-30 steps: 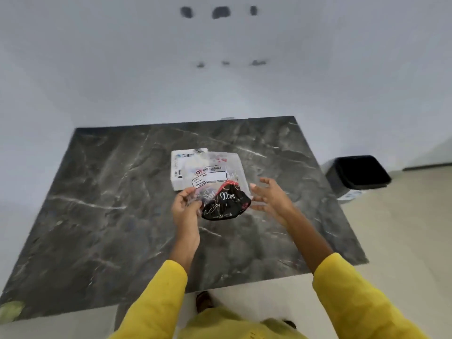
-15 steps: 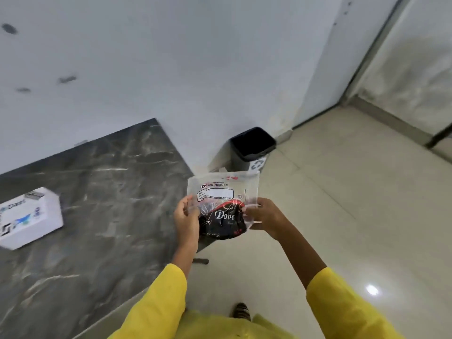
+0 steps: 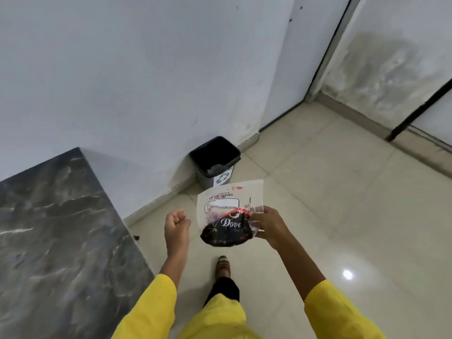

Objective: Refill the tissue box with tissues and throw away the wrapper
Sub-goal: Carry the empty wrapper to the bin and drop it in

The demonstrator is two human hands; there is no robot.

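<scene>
My right hand (image 3: 269, 226) grips the right edge of the clear plastic tissue wrapper (image 3: 230, 211), which has a white label and a dark "Dove" print at its lower part. The wrapper hangs in the air over the floor, just in front of the black waste bin (image 3: 215, 160). My left hand (image 3: 176, 225) is to the left of the wrapper, apart from it, with the fingers curled in and nothing in them. The tissue box is out of view.
The dark marble table (image 3: 61, 236) fills the lower left; its corner reaches near the wall. The bin stands on the beige tiled floor (image 3: 342, 216) against the white wall. A door frame (image 3: 327, 50) rises at the right. My foot (image 3: 222, 265) is below the wrapper.
My view has turned right, away from the table and the box, and the bin has come closer. My left hand has let go of the wrapper; only the right hand holds it now.
</scene>
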